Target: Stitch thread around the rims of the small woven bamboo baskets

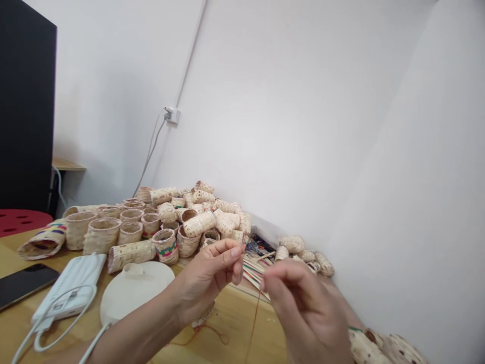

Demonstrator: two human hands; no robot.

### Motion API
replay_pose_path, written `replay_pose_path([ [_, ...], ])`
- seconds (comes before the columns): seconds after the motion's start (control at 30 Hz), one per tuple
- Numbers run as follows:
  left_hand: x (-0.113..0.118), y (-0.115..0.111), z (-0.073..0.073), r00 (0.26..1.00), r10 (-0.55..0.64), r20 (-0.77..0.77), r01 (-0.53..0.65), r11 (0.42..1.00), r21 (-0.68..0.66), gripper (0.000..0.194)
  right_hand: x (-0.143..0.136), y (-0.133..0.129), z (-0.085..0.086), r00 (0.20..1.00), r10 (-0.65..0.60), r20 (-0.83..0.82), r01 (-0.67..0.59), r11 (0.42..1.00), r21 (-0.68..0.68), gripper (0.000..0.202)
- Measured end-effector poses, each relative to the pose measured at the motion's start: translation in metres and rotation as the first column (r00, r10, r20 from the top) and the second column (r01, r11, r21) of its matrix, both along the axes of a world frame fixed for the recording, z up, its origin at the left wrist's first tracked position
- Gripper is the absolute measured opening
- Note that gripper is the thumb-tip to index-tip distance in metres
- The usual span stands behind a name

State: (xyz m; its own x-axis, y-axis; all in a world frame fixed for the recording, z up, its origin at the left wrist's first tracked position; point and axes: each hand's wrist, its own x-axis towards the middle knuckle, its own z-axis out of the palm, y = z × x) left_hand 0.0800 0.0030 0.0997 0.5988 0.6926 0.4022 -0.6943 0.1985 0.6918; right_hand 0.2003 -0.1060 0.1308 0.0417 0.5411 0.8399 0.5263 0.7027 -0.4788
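Both hands are raised over the wooden table [231,323], a small gap between their fingertips. My left hand [214,278] pinches thumb against forefinger; whatever it holds is too small to make out. Closed in a pinch as well, my right hand [306,308] has a thin orange-red thread [255,321] hanging from its fingertips down toward the table. More orange thread [212,331] lies curled on the tabletop, beside a small woven piece [203,314] partly hidden behind my left wrist.
Many woven baskets [102,235] are heaped along the wall. Coloured strips [254,273] lie behind the hands. At left are a phone [26,284], a white power bank [71,283] with cables and a round pale disc [132,288]. More woven pieces [382,346] sit at lower right.
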Motion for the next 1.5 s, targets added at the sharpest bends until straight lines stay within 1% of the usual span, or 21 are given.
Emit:
replay_pose_path([
  [0.03,0.001,-0.001,-0.001,1.0,-0.003,-0.003,0.003,1.0,-0.006,0.021,-0.002,0.009,0.001,0.996,-0.081,-0.038,0.08,0.996,-0.029,0.011],
  [0.07,0.002,-0.001,-0.002,1.0,-0.005,-0.006,0.005,1.0,-0.014,0.021,-0.003,0.017,0.0,0.988,-0.136,-0.068,0.132,0.989,-0.062,0.011],
  [0.13,0.003,-0.003,-0.003,1.0,-0.012,-0.014,0.012,1.0,-0.024,0.021,-0.004,0.028,-0.005,0.97,-0.22,-0.106,0.207,0.97,-0.124,0.015],
  [0.27,0.004,-0.004,-0.005,0.999,-0.031,-0.018,0.031,0.999,-0.012,0.02,-0.003,0.035,-0.013,0.952,-0.288,-0.105,0.269,0.949,-0.166,0.017],
  [0.43,0.004,-0.004,-0.007,0.999,-0.05,-0.021,0.05,0.999,-0.004,0.019,-0.004,0.035,-0.012,0.947,-0.296,-0.124,0.278,0.95,-0.143,0.018],
  [0.53,0.005,-0.003,-0.008,0.999,-0.042,-0.026,0.042,0.999,-0.013,0.019,-0.006,0.035,-0.011,0.945,-0.3,-0.133,0.278,0.948,-0.156,0.019],
  [0.73,0.007,-0.003,-0.009,0.999,-0.043,-0.023,0.043,0.999,-0.012,0.019,-0.017,0.035,-0.012,0.94,-0.23,-0.251,0.177,0.96,-0.219,0.022],
  [0.9,0.008,-0.002,-0.009,0.999,-0.046,-0.012,0.046,0.999,-0.02,0.019,-0.02,0.036,-0.014,0.931,-0.29,-0.222,0.248,0.948,-0.199,0.023],
  [1.03,0.008,-0.002,-0.01,0.998,-0.06,-0.017,0.06,0.998,-0.015,0.02,-0.02,0.036,-0.014,0.924,-0.319,-0.211,0.279,0.939,-0.2,0.022],
  [1.3,0.007,-0.001,-0.01,0.997,-0.072,-0.014,0.072,0.997,-0.012,0.02,-0.02,0.035,-0.013,0.927,-0.329,-0.178,0.286,0.93,-0.23,0.023],
  [1.5,0.007,-0.001,-0.01,0.997,-0.075,-0.015,0.075,0.997,-0.01,0.021,-0.02,0.036,-0.013,0.929,-0.322,-0.18,0.286,0.937,-0.199,0.022],
])
